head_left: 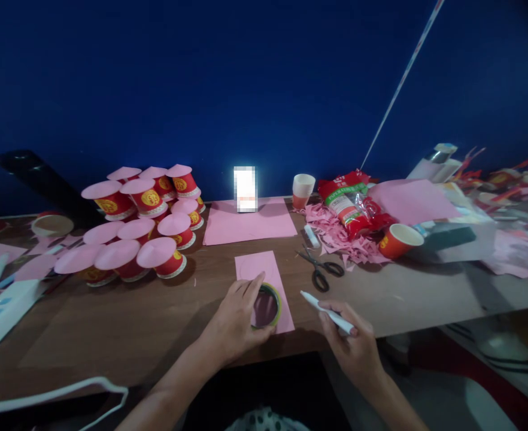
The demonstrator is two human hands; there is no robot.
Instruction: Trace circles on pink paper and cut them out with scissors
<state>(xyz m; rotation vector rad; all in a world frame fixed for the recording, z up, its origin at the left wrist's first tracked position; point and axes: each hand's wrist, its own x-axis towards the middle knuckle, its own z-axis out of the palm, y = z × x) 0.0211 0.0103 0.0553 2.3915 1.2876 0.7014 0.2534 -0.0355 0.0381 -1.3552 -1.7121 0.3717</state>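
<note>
My left hand (241, 311) is closed round a ring-shaped roll of tape (279, 306) with a yellow-green edge, which lies flat on a narrow strip of pink paper (257, 263). A faint curved line shows on the strip above the roll. In my right hand (351, 338) is a white marker pen (331, 314), held just right of the strip with its tip pointing up and left, apart from the paper. Beyond the pen, black-handled scissors (321, 278) lie partly spread on the wooden table (156, 323).
Several red paper cups with pink cone tops (156, 251) stand at left. Behind the strip is a stack of pink sheets (250, 230) with a bright screen (246, 188). At right are pink scraps (318, 218), a red packet (347, 200) and a tipped red cup (401, 240).
</note>
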